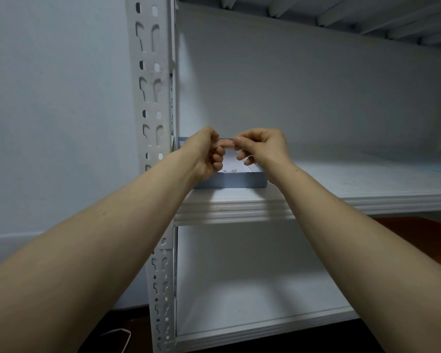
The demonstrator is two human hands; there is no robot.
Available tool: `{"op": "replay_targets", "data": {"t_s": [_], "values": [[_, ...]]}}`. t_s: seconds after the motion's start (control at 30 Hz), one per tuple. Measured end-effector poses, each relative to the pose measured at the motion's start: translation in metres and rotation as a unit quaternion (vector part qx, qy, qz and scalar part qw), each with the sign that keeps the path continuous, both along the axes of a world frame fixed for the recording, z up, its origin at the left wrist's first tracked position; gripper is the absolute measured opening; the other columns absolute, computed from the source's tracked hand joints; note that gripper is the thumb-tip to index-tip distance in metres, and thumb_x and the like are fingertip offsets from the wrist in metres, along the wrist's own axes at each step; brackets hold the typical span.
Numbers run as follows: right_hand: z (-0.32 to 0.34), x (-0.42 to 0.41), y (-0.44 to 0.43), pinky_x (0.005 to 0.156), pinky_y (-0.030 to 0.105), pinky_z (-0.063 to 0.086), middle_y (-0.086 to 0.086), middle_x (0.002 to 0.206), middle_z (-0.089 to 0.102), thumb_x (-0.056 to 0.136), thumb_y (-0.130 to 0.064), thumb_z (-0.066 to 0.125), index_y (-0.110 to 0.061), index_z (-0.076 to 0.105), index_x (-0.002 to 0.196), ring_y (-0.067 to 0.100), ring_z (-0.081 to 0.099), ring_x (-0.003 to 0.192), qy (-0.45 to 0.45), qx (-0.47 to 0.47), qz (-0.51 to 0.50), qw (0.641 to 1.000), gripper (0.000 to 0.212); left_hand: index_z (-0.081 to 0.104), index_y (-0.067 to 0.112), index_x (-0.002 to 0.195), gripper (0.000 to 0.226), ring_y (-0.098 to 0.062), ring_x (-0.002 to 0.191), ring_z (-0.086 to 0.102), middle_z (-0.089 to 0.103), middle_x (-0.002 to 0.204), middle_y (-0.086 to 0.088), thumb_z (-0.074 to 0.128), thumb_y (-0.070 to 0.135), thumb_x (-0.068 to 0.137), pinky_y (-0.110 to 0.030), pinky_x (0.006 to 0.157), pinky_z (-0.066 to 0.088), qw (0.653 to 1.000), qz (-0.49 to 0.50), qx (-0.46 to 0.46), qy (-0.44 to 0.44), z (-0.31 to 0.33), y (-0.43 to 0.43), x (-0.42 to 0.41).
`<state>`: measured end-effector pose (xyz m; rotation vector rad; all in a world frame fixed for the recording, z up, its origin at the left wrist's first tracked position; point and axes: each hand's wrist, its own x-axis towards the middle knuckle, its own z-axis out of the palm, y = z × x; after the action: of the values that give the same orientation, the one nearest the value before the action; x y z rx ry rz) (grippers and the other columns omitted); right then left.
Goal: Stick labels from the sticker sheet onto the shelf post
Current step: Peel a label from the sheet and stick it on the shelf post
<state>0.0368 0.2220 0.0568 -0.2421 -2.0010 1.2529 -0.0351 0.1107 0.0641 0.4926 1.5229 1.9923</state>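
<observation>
In the head view, your two hands met in front of you, just above the left front corner of the middle shelf board (341,179). Your left hand (204,151) had its fingers curled in, thumb and forefinger pinched on the left end of a thin flat piece seen edge-on, which I take to be the sticker sheet (225,138). Your right hand (262,146) pinched the other end, its lower fingers loosely curled beneath. Whether the right fingertips had a label lifted or only held the sheet was too small to tell.

The sheet ran level between the hands, left to right, over a shallow blue-grey box (234,180) that sat at that same front left corner of the board, just beside the post.

The shelf post (150,98) stood to the left of both hands, a white slotted upright with its long axis vertical, so at right angles to the sheet as you held it. Your left hand was the nearer one, close to the post's inner edge; the right was further off, past the sheet. A pale strip with small dark marks (171,98) ran down that inner edge above the hands; I could not tell whether those were labels. Any label would probably have to travel left and up from the hands to reach bare post.
</observation>
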Motion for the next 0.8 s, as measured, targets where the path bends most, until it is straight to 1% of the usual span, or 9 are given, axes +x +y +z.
{"op": "replay_targets", "data": {"t_s": [0.1, 0.23, 0.37, 0.5, 0.57, 0.6, 0.7, 0.73, 0.8], "values": [[0.001, -0.002, -0.003, 0.037, 0.019, 0.044, 0.006, 0.062, 0.054, 0.097, -0.013, 0.045, -0.01, 0.054, 0.072, 0.011, 0.052, 0.038, -0.015, -0.055, 0.01, 0.998, 0.027, 0.064, 0.002, 0.079, 0.03, -0.012, 0.044, 0.027, 0.044, 0.055, -0.001, 0.038, 0.014, 0.088, -0.015, 0.038, 0.025, 0.998, 0.032, -0.015, 0.049, 0.0, 0.001, 0.003], [0.003, -0.002, -0.003, 0.035, 0.021, 0.039, 0.004, 0.059, 0.046, 0.1, -0.02, 0.035, -0.013, 0.045, 0.069, 0.016, 0.045, 0.04, -0.068, -0.025, -0.004, 0.997, 0.034, 0.067, -0.002, 0.086, 0.026, -0.015, 0.05, 0.029, 0.047, 0.062, -0.004, 0.043, 0.008, 0.082, -0.023, 0.046, 0.027, 0.986, 0.094, -0.031, 0.133, 0.0, 0.004, 0.009], [0.001, -0.006, 0.0, 0.04, 0.019, 0.025, 0.003, 0.051, 0.039, 0.09, -0.016, 0.04, -0.017, 0.034, 0.056, 0.018, 0.033, 0.04, -0.068, -0.007, -0.047, 0.996, 0.034, 0.066, 0.001, 0.079, 0.021, -0.016, 0.052, 0.032, 0.047, 0.064, -0.005, 0.045, 0.007, 0.081, -0.024, 0.052, 0.029, 0.981, 0.102, -0.043, 0.161, -0.001, 0.004, 0.012], [0.001, -0.01, 0.002, 0.042, 0.023, 0.03, 0.002, 0.047, 0.047, 0.091, -0.03, 0.052, -0.016, 0.042, 0.051, 0.018, 0.041, 0.039, -0.09, 0.032, -0.068, 0.993, 0.043, 0.067, 0.0, 0.086, 0.021, -0.017, 0.056, 0.037, 0.048, 0.067, -0.005, 0.048, 0.009, 0.082, -0.025, 0.055, 0.033, 0.968, 0.118, -0.073, 0.207, -0.001, 0.003, 0.012], [0.002, -0.009, 0.002, 0.045, 0.024, 0.035, 0.003, 0.054, 0.055, 0.091, -0.031, 0.055, -0.015, 0.051, 0.057, 0.016, 0.05, 0.044, -0.107, 0.048, -0.054, 0.992, 0.039, 0.063, 0.001, 0.081, 0.016, -0.018, 0.058, 0.038, 0.048, 0.068, -0.005, 0.05, 0.01, 0.082, -0.026, 0.055, 0.033, 0.962, 0.127, -0.087, 0.225, 0.0, 0.002, 0.012], [0.003, -0.008, 0.003, 0.047, 0.024, 0.039, 0.003, 0.06, 0.059, 0.091, -0.026, 0.057, -0.013, 0.055, 0.061, 0.015, 0.055, 0.049, -0.119, 0.056, -0.046, 0.99, 0.033, 0.06, 0.003, 0.079, 0.012, -0.018, 0.059, 0.038, 0.047, 0.069, -0.006, 0.051, 0.01, 0.083, -0.026, 0.055, 0.034, 0.959, 0.132, -0.095, 0.232, 0.0, 0.002, 0.011], [0.001, -0.011, 0.007, 0.058, 0.024, 0.047, 0.009, 0.074, 0.064, 0.086, -0.001, 0.059, -0.005, 0.065, 0.074, 0.015, 0.061, 0.062, -0.138, 0.068, -0.042, 0.987, 0.014, 0.055, 0.004, 0.083, 0.008, -0.021, 0.064, 0.04, 0.047, 0.076, -0.01, 0.052, 0.011, 0.085, -0.025, 0.057, 0.037, 0.954, 0.141, -0.112, 0.239, -0.002, 0.003, 0.009], [0.001, -0.011, 0.008, 0.063, 0.026, 0.048, 0.012, 0.08, 0.066, 0.084, 0.006, 0.057, -0.002, 0.067, 0.083, 0.017, 0.062, 0.066, -0.144, 0.067, -0.04, 0.987, 0.013, 0.054, 0.005, 0.083, 0.007, -0.021, 0.064, 0.04, 0.047, 0.078, -0.011, 0.052, 0.011, 0.086, -0.025, 0.057, 0.038, 0.954, 0.14, -0.111, 0.24, -0.002, 0.003, 0.008], [0.0, -0.011, 0.006, 0.077, 0.03, 0.05, 0.015, 0.097, 0.067, 0.082, 0.011, 0.057, 0.001, 0.067, 0.102, 0.018, 0.061, 0.08, -0.155, 0.065, -0.034, 0.985, 0.024, 0.052, 0.006, 0.081, 0.005, -0.022, 0.064, 0.039, 0.046, 0.079, -0.012, 0.051, 0.008, 0.085, -0.026, 0.057, 0.038, 0.956, 0.136, -0.102, 0.239, -0.004, 0.003, 0.009]]}}
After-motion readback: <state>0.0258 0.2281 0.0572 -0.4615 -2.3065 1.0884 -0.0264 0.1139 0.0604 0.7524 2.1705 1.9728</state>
